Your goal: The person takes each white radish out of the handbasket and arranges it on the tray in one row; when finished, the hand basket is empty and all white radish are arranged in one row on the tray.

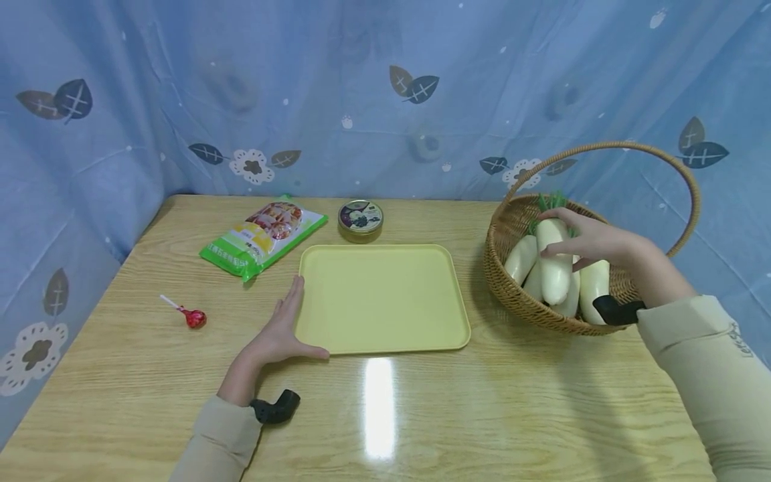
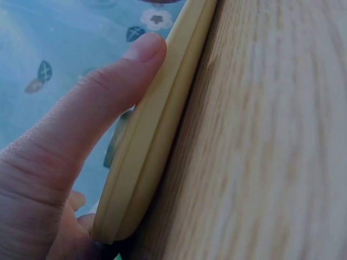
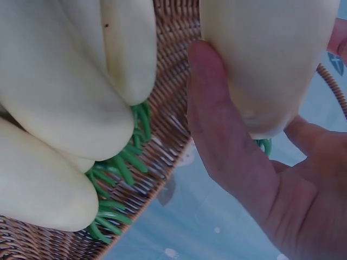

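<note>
In the head view, my right hand [image 1: 596, 239] grips a white radish [image 1: 553, 271] over the wicker basket [image 1: 512, 298]. The right wrist view shows the thumb and fingers on opposite sides of the held radish [image 3: 265, 59], near its green-topped end. Several more white radishes [image 3: 59, 92] with green stalks lie in the basket. My left hand [image 1: 280, 337] is at the near left corner of the yellow tray [image 1: 382, 298], fingers stretched along its left side. In the left wrist view, the straight thumb [image 2: 143, 49] rests against the tray's rim [image 2: 141, 157].
A green and white food packet [image 1: 265, 235] lies behind the left hand. Beyond the tray stands a round tin [image 1: 360, 221]. A red lollipop [image 1: 195, 318] lies at the left. The basket's tall handle [image 1: 626, 145] arches above the right forearm. A blue curtain [image 1: 361, 100] hangs behind.
</note>
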The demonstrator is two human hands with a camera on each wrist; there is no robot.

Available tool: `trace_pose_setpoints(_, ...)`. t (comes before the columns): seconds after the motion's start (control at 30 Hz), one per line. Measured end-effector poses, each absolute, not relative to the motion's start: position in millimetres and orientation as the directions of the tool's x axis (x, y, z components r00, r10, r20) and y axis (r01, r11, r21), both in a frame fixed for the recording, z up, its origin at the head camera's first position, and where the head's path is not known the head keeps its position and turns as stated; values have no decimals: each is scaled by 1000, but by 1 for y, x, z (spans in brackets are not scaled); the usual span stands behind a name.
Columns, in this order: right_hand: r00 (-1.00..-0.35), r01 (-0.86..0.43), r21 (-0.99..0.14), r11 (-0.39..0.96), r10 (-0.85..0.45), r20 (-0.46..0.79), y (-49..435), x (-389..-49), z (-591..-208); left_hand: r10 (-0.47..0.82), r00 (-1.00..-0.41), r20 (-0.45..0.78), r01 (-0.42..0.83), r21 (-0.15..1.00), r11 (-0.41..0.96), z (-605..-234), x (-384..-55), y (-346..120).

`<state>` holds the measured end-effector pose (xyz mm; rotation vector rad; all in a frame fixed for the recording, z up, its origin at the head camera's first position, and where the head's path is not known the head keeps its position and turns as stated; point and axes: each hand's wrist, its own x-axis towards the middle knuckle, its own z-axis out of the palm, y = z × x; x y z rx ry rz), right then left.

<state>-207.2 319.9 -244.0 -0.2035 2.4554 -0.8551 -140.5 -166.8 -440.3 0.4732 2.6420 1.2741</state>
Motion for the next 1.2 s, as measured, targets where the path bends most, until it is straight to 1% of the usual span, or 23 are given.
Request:
trace_pose_setpoints(0.3, -876, -9, -628, 778, -309, -370, 318, -196, -239, 357, -934, -7, 218, 780, 586, -439, -140, -165)
trace_pose_setpoints(0.57, -905, -34, -624, 781, -288, -313, 314, -183, -236, 355, -935, -14, 213, 778, 592, -437, -140, -165)
trace_pose_setpoints(0.97, -917, -110, -687, 718, -340, -208, 303, -170, -242, 351, -936, -26, 203, 776, 597, -436, -140, -166)
trace_pose_setpoints(1.07, -921, -137, -679, 721, -345, -181, 299, -167, -242, 354, -935, -24, 205, 777, 595, -436, -139, -166)
trace_pose_setpoints(1.2, -929, -143, -679, 720, -335, -160, 293, -163, -242, 354, -935, -25, 204, 777, 595, -437, -140, -166)
